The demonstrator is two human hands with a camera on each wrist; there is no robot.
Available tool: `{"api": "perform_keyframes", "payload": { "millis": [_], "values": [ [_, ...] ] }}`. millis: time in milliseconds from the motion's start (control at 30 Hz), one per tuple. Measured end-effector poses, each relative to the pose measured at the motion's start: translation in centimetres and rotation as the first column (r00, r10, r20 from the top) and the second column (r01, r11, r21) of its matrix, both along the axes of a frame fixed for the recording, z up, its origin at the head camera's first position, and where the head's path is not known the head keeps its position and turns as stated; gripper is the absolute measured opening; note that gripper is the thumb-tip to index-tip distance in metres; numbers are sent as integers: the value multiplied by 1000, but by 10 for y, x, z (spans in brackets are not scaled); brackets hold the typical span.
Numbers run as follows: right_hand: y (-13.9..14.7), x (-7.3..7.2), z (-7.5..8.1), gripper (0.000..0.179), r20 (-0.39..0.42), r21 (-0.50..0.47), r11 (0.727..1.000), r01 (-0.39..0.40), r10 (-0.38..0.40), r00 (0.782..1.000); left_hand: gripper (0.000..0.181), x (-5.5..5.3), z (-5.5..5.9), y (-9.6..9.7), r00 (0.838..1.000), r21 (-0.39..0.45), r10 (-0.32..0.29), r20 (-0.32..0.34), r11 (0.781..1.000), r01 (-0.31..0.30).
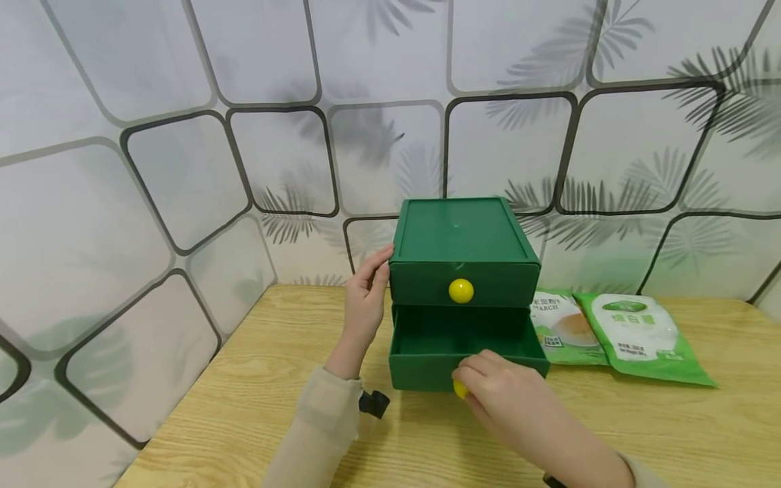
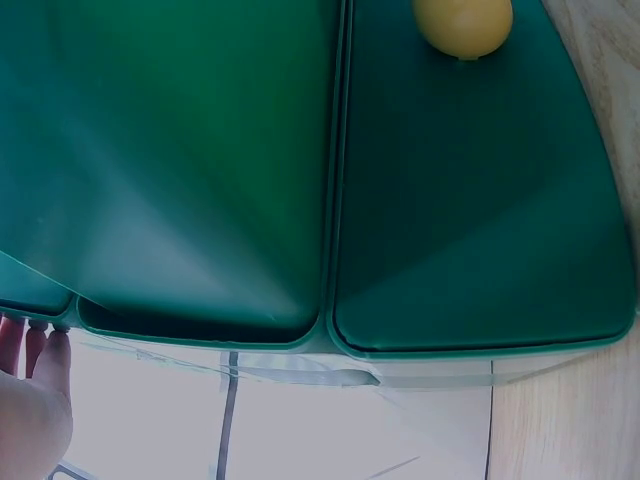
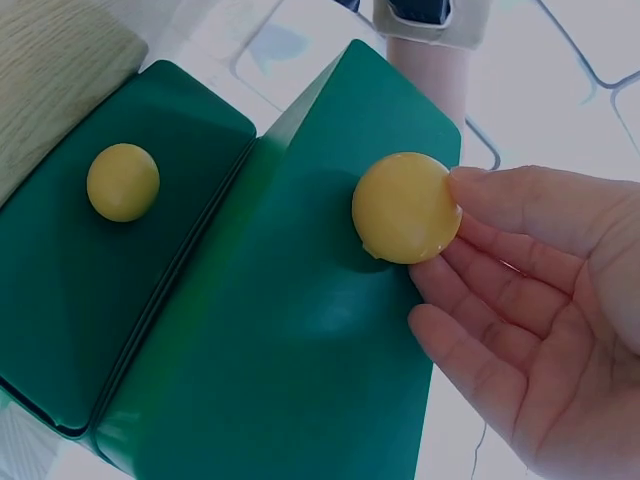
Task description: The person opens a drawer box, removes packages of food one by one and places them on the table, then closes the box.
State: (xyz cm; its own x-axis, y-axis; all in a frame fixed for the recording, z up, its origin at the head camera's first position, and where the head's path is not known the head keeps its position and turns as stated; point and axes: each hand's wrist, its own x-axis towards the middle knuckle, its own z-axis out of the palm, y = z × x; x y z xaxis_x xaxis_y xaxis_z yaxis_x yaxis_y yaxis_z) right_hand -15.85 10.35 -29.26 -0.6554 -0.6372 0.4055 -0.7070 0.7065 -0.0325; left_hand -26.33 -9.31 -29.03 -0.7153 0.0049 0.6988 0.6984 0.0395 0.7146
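Note:
A green two-drawer box [image 1: 454, 230] stands on the table, its upper drawer [image 1: 421, 285] pushed in and carrying a yellow knob [image 1: 461, 291]. The lower drawer [image 1: 421, 371] sticks out toward me, and its green inside shows. My right hand [image 1: 509, 396] pinches the lower drawer's round yellow knob [image 3: 405, 210] between thumb and fingers. At the box's left side, my left hand [image 1: 364, 308] rests with its fingers against the wall near the upper drawer. In the left wrist view, the left fingertips [image 2: 50, 330] touch the box's edge.
To the right of the box lie two green-and-white packets, a starch packet [image 1: 564, 329] partly behind the box and another packet [image 1: 643, 335] beside it. The wooden table [image 1: 244, 379] meets a patterned wall covering [image 1: 281, 163] at the back.

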Motion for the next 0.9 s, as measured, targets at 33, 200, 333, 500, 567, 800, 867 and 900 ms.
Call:
{"api": "perform_keyframes", "payload": {
  "millis": [33, 200, 333, 500, 567, 800, 867, 900],
  "values": [
    [0, 0, 0, 21, -2, -3, 1000, 2, -2, 1000, 30, 2, 2, 0, 1000, -3, 4, 2, 1000, -4],
    [-2, -3, 0, 19, -11, 1, 1000, 27, -27, 1000, 29, 6, 5, 1, 1000, -14, 19, 12, 1000, -19],
    [-3, -5, -1, 18, -17, 3, 999, 47, -47, 999, 29, 6, 5, 1, 1000, -15, 20, 7, 1000, -20],
    [-4, -9, 0, 15, -11, 2, 998, 55, -55, 998, 30, 5, 4, 1, 1000, -10, 12, 10, 1000, -12],
    [-5, -11, 1, 15, -7, -6, 999, 50, -50, 999, 30, 4, 4, 1, 1000, -7, 12, 13, 1000, -12],
    [-4, -19, -1, 19, -23, -43, 998, 46, -47, 999, 30, 4, 4, 1, 1000, -10, 6, 27, 1000, -6],
    [-5, -21, -2, 19, -32, -46, 998, 48, -49, 998, 30, 4, 4, 1, 1000, -13, 2, 29, 1000, -2],
    [-5, -22, -3, 19, -34, -47, 998, 48, -50, 998, 30, 4, 4, 1, 1000, -15, -1, 28, 1000, 1]
  ]
}}
